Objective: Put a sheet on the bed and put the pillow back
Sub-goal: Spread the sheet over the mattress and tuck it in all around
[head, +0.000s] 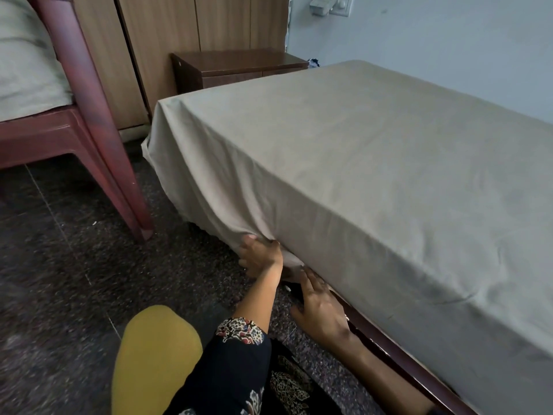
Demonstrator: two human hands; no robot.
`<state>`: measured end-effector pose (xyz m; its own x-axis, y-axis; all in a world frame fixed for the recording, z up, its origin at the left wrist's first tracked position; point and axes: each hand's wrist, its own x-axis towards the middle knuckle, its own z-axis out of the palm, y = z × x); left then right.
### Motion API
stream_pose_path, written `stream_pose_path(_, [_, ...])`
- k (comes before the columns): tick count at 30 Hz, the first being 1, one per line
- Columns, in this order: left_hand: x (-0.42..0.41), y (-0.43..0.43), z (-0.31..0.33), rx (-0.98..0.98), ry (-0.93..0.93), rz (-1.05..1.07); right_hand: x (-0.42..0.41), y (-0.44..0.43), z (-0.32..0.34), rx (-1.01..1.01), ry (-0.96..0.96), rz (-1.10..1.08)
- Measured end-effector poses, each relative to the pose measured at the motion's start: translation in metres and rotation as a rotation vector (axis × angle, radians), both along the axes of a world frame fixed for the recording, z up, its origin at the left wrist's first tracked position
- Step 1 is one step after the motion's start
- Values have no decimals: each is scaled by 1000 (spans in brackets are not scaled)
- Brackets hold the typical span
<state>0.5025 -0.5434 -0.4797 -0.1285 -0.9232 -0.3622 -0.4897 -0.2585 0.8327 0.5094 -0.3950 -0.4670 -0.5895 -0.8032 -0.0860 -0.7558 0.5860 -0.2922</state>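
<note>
As left hand (259, 256) grips sheet (359, 175) hem (bedside), right hand (321, 311) lies beside.

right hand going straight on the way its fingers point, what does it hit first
Probably the bunched edge of the sheet, ahead of the right hand fingers, where the left hand grips it.
</note>
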Motion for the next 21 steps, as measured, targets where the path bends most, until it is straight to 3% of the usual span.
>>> stream_pose_path(10, [-15, -7, -10, 125, 32, 48, -19, -65, -7, 273, -199, -249])
stream_pose_path(14, [0, -6, -12, 143, 121, -4, -11, -76, -13, 310, -56, -335])
stream_pose_path(16, [15, -1, -8, -85, 132, 76, -10, -75, -11, 309, -30, -342])
stream_pose_path(17, [25, 2, -6, -338, 96, 57, -10, -75, -10, 309, -39, -342])
stream_pose_path(19, [44, 6, -13, -890, -9, -242, -11, -75, -9, 298, -61, -341])
stream_pose_path(21, [50, 6, -23, -1144, -42, -645, -11, -73, -7, 287, -89, -327])
